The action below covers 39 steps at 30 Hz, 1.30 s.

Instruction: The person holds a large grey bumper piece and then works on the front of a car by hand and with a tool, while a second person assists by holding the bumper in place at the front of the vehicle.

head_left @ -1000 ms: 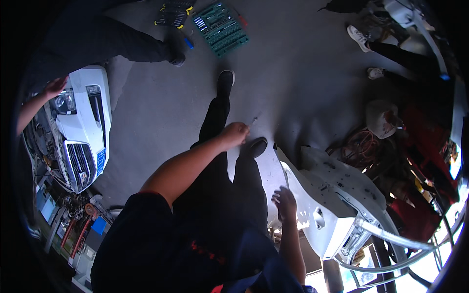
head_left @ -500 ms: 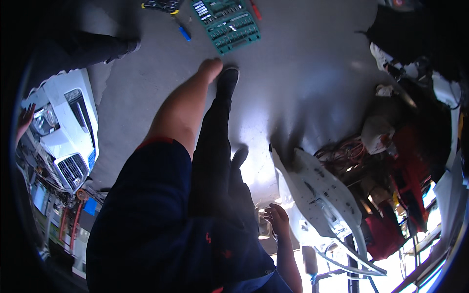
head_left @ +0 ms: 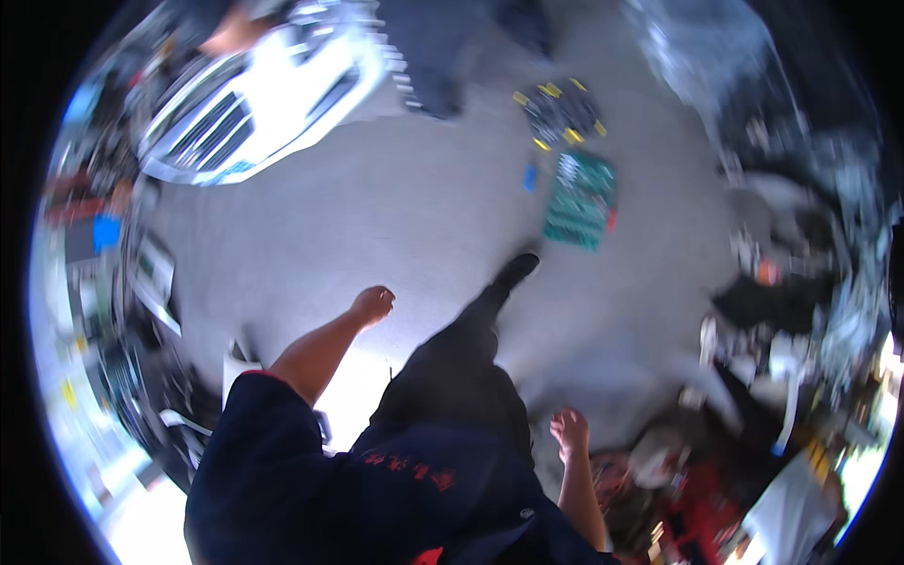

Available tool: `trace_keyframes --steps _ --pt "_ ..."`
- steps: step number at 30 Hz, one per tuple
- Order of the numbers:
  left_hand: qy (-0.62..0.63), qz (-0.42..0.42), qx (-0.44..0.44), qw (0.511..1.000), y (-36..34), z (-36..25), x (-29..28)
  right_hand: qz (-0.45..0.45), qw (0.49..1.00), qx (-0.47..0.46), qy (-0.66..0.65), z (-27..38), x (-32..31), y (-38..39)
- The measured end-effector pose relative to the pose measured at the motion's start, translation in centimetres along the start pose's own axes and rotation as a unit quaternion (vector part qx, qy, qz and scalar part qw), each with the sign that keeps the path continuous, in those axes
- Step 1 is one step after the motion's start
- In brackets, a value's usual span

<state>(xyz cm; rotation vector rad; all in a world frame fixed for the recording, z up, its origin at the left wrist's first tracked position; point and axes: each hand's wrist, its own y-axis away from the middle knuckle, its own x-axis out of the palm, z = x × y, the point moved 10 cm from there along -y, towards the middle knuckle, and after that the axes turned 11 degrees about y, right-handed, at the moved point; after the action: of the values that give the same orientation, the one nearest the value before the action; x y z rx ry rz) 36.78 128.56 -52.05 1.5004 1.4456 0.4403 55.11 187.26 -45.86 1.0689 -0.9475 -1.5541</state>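
Note:
My left hand (head_left: 374,304) hangs over the grey floor with its fingers curled in, and I see nothing in it. My right hand (head_left: 571,433) is held low at my right side, its fingers loosely bent and a little apart, with nothing visible in them. Neither hand touches anything. Ahead on the floor lies an open green tool case (head_left: 580,202) with rows of sockets. Beyond it is a dark tool tray (head_left: 562,113) with yellow corners. A small blue-handled tool (head_left: 530,177) and a red one (head_left: 612,220) lie beside the case. Motion blurs much of this.
At the far left lies a white vehicle front panel (head_left: 311,89) with a grille; another person's arm (head_left: 235,33) reaches over it, and their dark-clothed leg (head_left: 424,66) is beside it. Car parts and a red item (head_left: 697,518) crowd the right. Plastic sheeting (head_left: 702,56) hangs far right.
My view has swung round to the right, so the white front panel shows farther ahead and the tool case lies lower and to the right. My left arm has bent and drawn nearer my body.

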Motion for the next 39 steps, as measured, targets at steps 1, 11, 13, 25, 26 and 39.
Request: trace_keyframes --steps 1,11,13,25,26,39 --pt "0.067 -0.047 -0.024 0.996 3.1 2.7 -3.4 0.013 0.999 0.005 0.044 -0.4 0.6 -1.2" --pt "0.112 -0.207 -0.099 0.967 29.3 48.6 -5.4 0.189 0.898 0.065 0.392 8.6 14.7 -3.3" --pt "0.445 -0.214 -0.311 0.812 32.3 53.7 0.7 0.181 0.907 0.007 0.381 15.8 23.3 -2.6" --pt "0.506 -0.385 -0.200 0.746 35.9 57.2 -36.6 0.265 0.713 -0.273 0.589 21.6 92.5 23.1" --pt "0.535 -0.408 -0.177 0.719 35.4 58.1 -40.9 0.306 0.655 -0.291 0.627 20.3 97.7 25.7" --pt "0.388 -0.300 -0.150 0.858 19.7 64.0 -55.4 0.357 0.590 -0.270 0.672 25.0 150.5 34.7"
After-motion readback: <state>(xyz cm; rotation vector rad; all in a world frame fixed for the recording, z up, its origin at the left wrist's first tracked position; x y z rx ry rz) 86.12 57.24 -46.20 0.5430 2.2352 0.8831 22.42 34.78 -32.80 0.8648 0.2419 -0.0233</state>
